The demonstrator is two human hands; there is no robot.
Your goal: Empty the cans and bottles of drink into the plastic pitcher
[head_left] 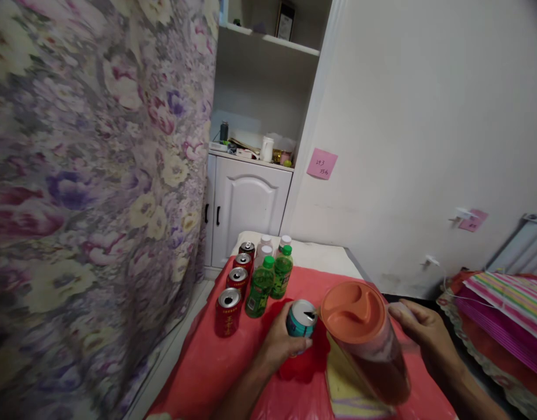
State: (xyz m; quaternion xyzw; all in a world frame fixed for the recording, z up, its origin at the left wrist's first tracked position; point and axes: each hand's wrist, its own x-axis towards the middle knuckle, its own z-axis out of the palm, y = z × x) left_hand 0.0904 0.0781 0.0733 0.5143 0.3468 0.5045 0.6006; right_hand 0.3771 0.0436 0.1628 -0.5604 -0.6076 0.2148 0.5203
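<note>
My left hand (279,341) is wrapped round a teal can (301,326) with an opened silver top. My right hand (419,326) is closed at the right side of a clear pitcher (382,361), apparently on its handle, which is mostly hidden. An orange lid (353,312) covers the pitcher, and brown liquid with some foam fills much of it. The pitcher tilts left, its spout close to the can's opening; I cannot tell whether liquid flows. Beneath the can is a red scalloped dish (307,367). A folded yellow cloth (342,373) lies under the pitcher.
Red cans (228,312) stand in a row at the left of the red-covered table (189,373). Beside them are green bottles (260,289) and white-capped bottles (266,252). A floral curtain (97,175) hangs left; a white cabinet (253,204) stands behind.
</note>
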